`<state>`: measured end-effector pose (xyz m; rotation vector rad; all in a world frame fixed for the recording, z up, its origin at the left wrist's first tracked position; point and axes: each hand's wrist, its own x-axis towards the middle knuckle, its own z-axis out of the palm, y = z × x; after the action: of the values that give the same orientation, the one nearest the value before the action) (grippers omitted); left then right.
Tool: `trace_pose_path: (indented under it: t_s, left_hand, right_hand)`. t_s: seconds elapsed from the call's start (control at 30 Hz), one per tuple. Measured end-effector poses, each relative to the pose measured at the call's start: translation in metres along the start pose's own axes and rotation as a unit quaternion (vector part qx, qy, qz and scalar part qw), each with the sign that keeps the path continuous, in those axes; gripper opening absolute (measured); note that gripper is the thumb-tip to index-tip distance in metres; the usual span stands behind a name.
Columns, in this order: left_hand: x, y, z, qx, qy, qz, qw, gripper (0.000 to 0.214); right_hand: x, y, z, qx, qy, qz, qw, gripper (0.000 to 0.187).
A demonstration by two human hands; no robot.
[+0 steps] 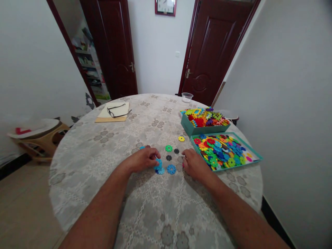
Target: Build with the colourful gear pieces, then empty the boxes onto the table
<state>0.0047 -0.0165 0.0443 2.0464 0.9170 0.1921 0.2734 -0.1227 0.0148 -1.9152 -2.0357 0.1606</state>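
My left hand (143,159) is closed in a pinch on a light blue snowflake disc (158,164), held just over the table. Below it lie more blue discs (160,171), partly overlapped. To their right a larger blue disc (171,169) rests flat. A green disc (168,148) and two black discs (169,158) lie between my hands. My right hand (193,162) has its fingers curled down near the table; what they hold, if anything, is hidden. The edge of a pink piece (183,166) shows beside it. Another blue piece (142,147) peeks out behind my left hand.
A shallow tray (237,167) of colourful discs stands at the right, with a green box (202,130) heaped with pieces behind it. A yellow disc (181,138) lies near the tray. Glasses (116,112) rest on a notepad (112,119); a clear bowl (187,97) sits at the far edge.
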Motion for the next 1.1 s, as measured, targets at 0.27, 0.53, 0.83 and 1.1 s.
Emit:
trace_pose_path:
  t_s: [0.27, 0.53, 0.83, 1.1]
  left_hand:
    - [-0.004, 0.011, 0.01, 0.087, -0.051, -0.003, 0.995, 0.031]
    - [-0.007, 0.019, 0.022, 0.167, -0.03, 0.002, 0.986, 0.023]
    - [-0.008, 0.018, 0.024, 0.165, -0.035, 0.003, 0.986, 0.028]
    - [-0.012, 0.022, 0.021, 0.175, -0.065, 0.009, 0.982, 0.015]
  right_hand:
    - [-0.004, 0.001, -0.018, -0.002, -0.066, -0.001, 0.998, 0.028]
    - [-0.007, 0.003, -0.024, -0.101, -0.103, 0.054, 0.988, 0.035]
    - [-0.004, 0.007, -0.019, -0.106, -0.094, 0.05, 0.989, 0.024]
    - [0.006, 0.007, 0.001, -0.184, -0.041, 0.1, 0.977, 0.028]
